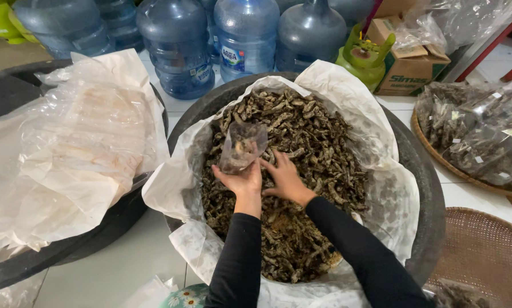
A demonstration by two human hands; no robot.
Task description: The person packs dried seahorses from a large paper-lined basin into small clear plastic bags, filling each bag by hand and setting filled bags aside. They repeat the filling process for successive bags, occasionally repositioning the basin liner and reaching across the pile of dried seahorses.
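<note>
A big dark basin [424,188] lined with white paper holds a heap of dried brown pieces [307,142]. My left hand [242,181] grips a small clear plastic bag [243,146] by its lower part, holding it over the heap; a few pieces lie inside. My right hand [284,178] rests palm down on the heap just right of the bag, fingers spread among the pieces. Both arms wear black sleeves.
A second dark basin [16,91] at left is covered with crumpled paper and plastic. Several blue water jugs [244,37] stand behind. A green gas cylinder [363,57], a cardboard box [410,63], a woven tray of filled bags [478,137] and an empty woven tray [484,256] lie right.
</note>
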